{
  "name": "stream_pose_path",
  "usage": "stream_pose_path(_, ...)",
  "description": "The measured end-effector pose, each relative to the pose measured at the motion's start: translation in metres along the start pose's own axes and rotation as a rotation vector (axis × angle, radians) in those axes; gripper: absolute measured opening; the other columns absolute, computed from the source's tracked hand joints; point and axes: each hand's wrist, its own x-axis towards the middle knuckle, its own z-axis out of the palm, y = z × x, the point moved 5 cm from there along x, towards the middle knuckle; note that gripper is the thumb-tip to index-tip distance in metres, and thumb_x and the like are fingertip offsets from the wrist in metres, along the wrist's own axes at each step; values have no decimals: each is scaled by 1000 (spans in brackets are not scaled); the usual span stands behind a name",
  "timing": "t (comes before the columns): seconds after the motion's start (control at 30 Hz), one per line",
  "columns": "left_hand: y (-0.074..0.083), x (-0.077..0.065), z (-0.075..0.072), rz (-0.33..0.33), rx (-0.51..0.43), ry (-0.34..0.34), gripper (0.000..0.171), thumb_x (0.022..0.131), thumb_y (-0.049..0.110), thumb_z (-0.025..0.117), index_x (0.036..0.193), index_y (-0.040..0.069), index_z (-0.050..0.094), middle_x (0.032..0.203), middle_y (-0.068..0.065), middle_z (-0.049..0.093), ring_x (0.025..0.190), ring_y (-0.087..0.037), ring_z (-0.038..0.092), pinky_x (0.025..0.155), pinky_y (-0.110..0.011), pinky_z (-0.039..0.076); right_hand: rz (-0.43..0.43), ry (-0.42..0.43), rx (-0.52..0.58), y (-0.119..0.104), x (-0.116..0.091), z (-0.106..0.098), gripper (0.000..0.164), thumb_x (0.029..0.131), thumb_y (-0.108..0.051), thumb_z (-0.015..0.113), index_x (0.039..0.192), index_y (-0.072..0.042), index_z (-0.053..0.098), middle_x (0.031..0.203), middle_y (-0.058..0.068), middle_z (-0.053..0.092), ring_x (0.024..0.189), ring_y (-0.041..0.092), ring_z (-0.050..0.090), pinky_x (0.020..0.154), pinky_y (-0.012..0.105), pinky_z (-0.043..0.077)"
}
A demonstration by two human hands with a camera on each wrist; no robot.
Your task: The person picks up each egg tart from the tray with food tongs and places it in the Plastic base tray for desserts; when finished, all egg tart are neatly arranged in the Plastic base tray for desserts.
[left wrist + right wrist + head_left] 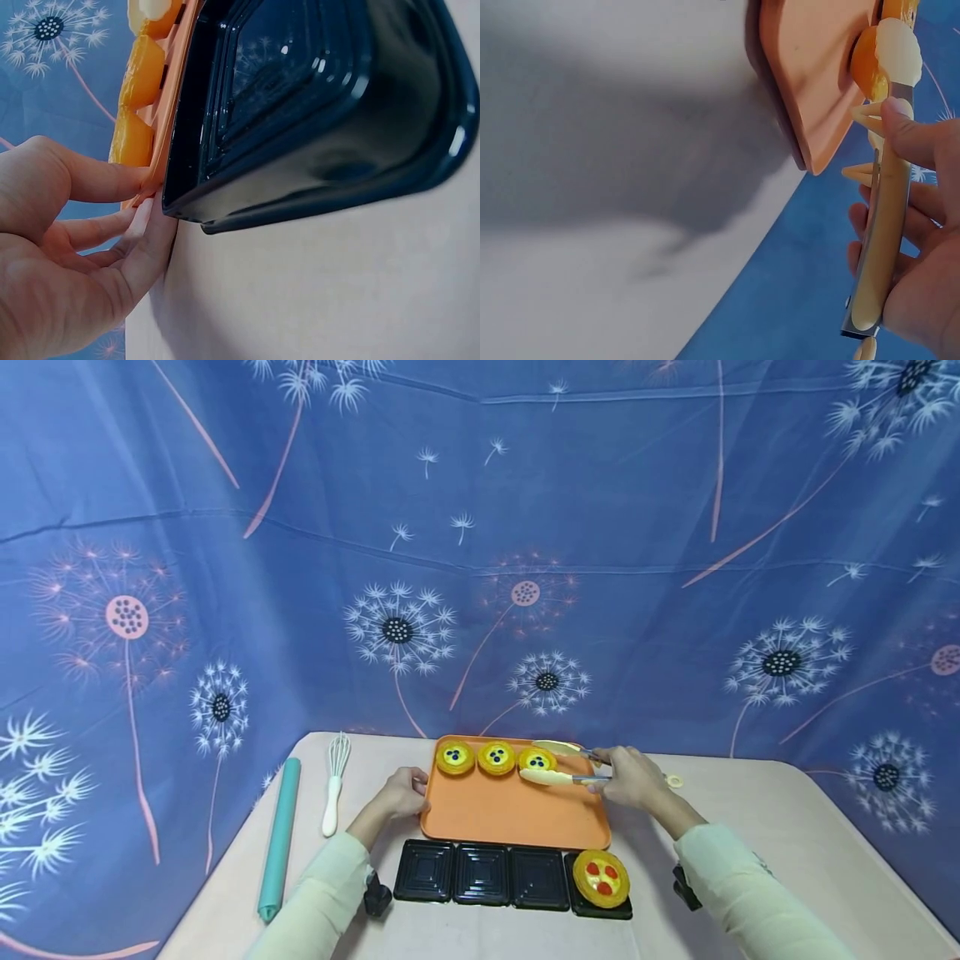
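My left hand (pixel 401 792) grips the left edge of an orange tray (pixel 510 814), thumb on one side and fingers on the other in the left wrist view. Along the tray's far side sit three egg tarts with dark blue dots: a left tart (pixel 454 757), a middle tart (pixel 496 758) and a right tart (pixel 534 755). My right hand (pixel 633 778) holds cream-tipped tongs (pixel 551 776) from the right. Their two tips lie on either side of the right tart. In the right wrist view, the thumb presses along the handle of the tongs (pixel 881 255).
Before the tray stands a row of black square plastic containers (pixel 482 874). The rightmost bears a tart with red pieces (pixel 601 878). To the left lie a white-handled whisk (pixel 335 781) and a teal roll (pixel 280 839). A blue dandelion-print cloth (pixel 480 635) hangs behind the table.
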Motion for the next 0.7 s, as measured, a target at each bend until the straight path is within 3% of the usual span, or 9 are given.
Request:
stream_pose_path(0.2,-1,-1,0,-3,-3,3,49,66,-13,64,114,-8,54,87,-12,56,73,-20,55,53,-28,54,-27,29,-23,-7,1,-12,64,72,-33,79,125,-2,60,114,17,65,80,27,61,48,29,37)
stream_pose_path(0.43,1,0,0,-7,12,-6,48,68,-11,64,115,-8,53,89,-13,57,75,-21,56,56,-29,55,-16,21,-14,-8,0,-28,67,73,-33,77,129,-2,56,110,16,67,58,18,46,45,28,32)
stream_pose_path(0.7,-1,-1,1,-16,-20,-18,50,69,-12,64,117,-8,51,91,-14,55,73,-22,58,53,-32,56,-86,75,-12,-17,-19,-51,67,71,-35,80,125,-2,59,107,12,69,59,15,43,45,27,31)
